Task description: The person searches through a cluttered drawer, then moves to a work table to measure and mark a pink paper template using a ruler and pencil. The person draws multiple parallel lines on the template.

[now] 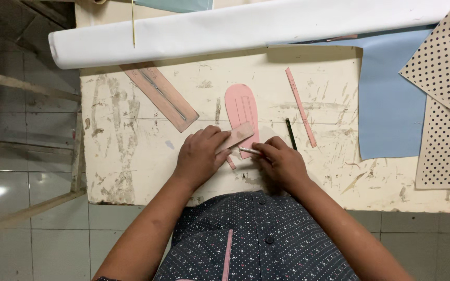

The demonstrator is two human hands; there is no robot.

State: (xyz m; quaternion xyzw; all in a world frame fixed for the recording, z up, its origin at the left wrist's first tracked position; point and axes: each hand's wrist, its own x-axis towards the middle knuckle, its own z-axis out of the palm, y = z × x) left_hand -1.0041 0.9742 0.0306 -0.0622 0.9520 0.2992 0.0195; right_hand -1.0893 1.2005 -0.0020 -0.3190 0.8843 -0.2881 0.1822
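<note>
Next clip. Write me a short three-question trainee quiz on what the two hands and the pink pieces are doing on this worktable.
1. True or false: the left hand presses a small wooden ruler onto the rounded pink piece.
2. The right hand holds: A) scissors, B) a thin pen-like tool, C) a brush.
3. Fill in: the long wooden ruler lies to the ___ of the rounded pink piece, as the picture shows it.

Key
1. True; the small ruler lies slantwise across its lower end.
2. B; its tip meets the small ruler's edge.
3. Left; the narrow pink strip lies on the other side.
</note>
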